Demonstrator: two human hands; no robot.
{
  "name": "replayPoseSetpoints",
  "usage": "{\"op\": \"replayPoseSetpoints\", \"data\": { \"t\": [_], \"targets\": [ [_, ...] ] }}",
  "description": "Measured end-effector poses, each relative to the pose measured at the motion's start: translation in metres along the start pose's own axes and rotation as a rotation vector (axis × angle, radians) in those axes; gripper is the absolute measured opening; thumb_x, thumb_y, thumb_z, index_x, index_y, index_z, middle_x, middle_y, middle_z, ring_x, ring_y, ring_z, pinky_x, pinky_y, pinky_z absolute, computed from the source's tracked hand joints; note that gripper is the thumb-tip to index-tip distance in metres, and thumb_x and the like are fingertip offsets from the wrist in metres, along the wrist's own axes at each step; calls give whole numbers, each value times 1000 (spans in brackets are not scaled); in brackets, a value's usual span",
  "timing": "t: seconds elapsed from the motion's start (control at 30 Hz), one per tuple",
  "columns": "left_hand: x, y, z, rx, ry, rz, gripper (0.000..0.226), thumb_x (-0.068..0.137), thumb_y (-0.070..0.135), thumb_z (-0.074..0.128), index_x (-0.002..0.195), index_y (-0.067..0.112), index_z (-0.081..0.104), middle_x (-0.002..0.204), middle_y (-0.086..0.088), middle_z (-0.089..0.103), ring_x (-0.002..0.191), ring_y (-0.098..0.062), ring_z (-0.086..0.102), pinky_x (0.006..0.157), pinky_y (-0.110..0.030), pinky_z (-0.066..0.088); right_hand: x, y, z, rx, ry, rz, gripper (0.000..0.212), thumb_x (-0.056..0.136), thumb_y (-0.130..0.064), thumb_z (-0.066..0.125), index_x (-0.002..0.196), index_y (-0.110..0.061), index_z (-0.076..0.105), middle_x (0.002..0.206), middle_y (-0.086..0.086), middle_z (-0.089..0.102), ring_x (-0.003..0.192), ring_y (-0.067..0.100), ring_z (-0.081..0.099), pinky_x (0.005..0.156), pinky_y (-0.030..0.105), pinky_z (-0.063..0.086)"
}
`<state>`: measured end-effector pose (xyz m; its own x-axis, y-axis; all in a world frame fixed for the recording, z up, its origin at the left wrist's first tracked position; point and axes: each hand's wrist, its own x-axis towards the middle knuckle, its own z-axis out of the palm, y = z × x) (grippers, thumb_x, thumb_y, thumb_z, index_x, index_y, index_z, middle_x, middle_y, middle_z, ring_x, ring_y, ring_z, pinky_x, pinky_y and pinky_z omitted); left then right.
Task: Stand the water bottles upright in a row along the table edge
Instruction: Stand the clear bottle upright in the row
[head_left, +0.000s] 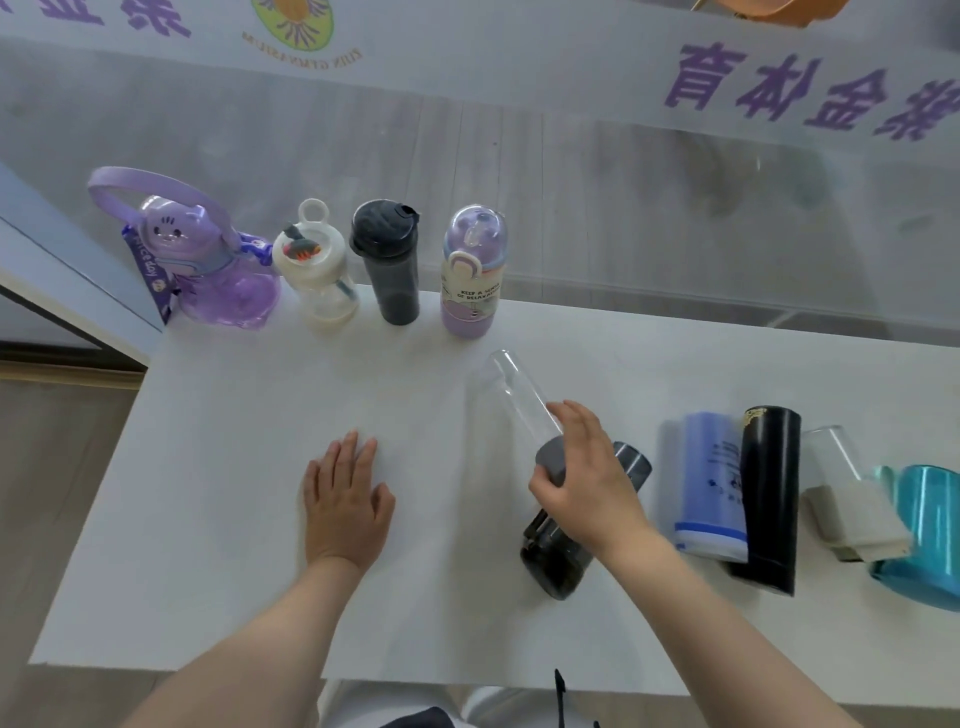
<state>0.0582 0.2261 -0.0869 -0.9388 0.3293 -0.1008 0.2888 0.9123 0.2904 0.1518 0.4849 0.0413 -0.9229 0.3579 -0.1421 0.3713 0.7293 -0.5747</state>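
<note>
1. Closing our right hand (582, 478) as a grip round the grey cap end of the clear bottle (511, 395), just right of the lilac bottle (471, 270); our left hand (345, 493) lies flat and open on the bench (249, 467).
2. Likely light, stiff and slick, so holding near the cap seems wise.
3. Its long axis tilts, base pointing up-left toward the lilac bottle.

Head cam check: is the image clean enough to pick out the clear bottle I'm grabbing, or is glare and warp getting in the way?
Head view: soft even light, faint shadows, no strong glare on the white table. Wide-angle warp bends the table edges and tilts the standing bottles outward. The clear bottle nearly vanishes against the table; only its rim and grey cap show, with the right hand closed on the cap end. The left hand lies flat, sharp.
</note>
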Motion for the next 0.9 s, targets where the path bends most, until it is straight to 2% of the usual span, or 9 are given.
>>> {"op": "replayPoseSetpoints", "data": {
  "t": [0.1, 0.23, 0.4, 0.53, 0.6, 0.7, 0.77, 0.83, 0.9],
  "targets": [
    [-1, 3, -1, -4, 3, -9, 62, 80, 33, 36, 137, 15, 49, 146, -12, 46, 135, -31, 40, 112, -50, 23, 8, -3, -19, 39, 120, -28, 60, 82, -18, 66, 136, -18, 41, 133, -2, 45, 119, 15, 46, 93, 21, 34],
    [0, 3, -2, -2, -12, -19, 62, 79, 34, 37, 137, 15, 49, 147, -11, 45, 136, -30, 39, 112, -50, 23, 22, -8, -38, 57, 237, -92, 59, 80, -18, 70, 132, -14, 43, 121, 2, 50, 106, 12, 48, 85, 16, 34],
    [0, 3, -2, 4, -17, -21, 62, 79, 34, 36, 138, 16, 47, 147, -10, 45, 136, -29, 38, 113, -50, 22, 37, -15, -43, 52, 297, -127, 59, 80, -28, 71, 129, -16, 39, 121, -1, 50, 105, 13, 49, 80, 24, 41],
    [0, 4, -3, 7, -20, -24, 62, 79, 34, 36, 137, 16, 48, 147, -10, 45, 136, -29, 38, 113, -49, 22, 50, -16, -38, 99, 316, -167, 56, 81, -30, 73, 124, -16, 40, 119, 0, 49, 98, 10, 48, 75, 14, 36],
    [0, 4, -3, 8, -23, -27, 62, 79, 34, 36, 137, 16, 47, 147, -10, 44, 136, -29, 37, 113, -49, 21, 58, -19, -33, 118, 292, -229, 55, 81, -25, 74, 125, -15, 43, 120, 0, 48, 102, 10, 48, 78, 11, 37],
    [1, 3, -3, 12, -34, -32, 62, 79, 34, 37, 138, 17, 47, 148, -9, 44, 136, -28, 38, 113, -49, 22, 69, -22, -21, 176, 237, -275, 61, 81, -17, 74, 134, -18, 45, 126, 2, 45, 111, 10, 47, 88, 2, 33],
    [1, 3, -3, 13, -37, -32, 62, 79, 34, 37, 138, 17, 48, 148, -9, 44, 137, -28, 37, 114, -49, 22, 76, -23, -15, 188, 216, -253, 69, 82, -15, 72, 141, -25, 38, 129, 2, 42, 110, 10, 47, 86, 0, 33],
    [1, 3, -4, 14, -37, -31, 62, 79, 33, 37, 137, 17, 48, 148, -9, 44, 137, -27, 37, 114, -49, 22, 82, -23, -11, 163, 228, -234, 71, 84, -16, 71, 143, -30, 34, 131, 2, 40, 108, 12, 49, 82, 3, 36],
    [1, 4, -4, 14, -33, -33, 62, 79, 33, 38, 137, 16, 49, 148, -9, 45, 137, -27, 36, 114, -49, 22, 90, -21, -13, 149, 252, -218, 72, 85, -15, 70, 144, -31, 32, 132, 3, 40, 109, 15, 50, 82, 14, 40]
  ]
}}
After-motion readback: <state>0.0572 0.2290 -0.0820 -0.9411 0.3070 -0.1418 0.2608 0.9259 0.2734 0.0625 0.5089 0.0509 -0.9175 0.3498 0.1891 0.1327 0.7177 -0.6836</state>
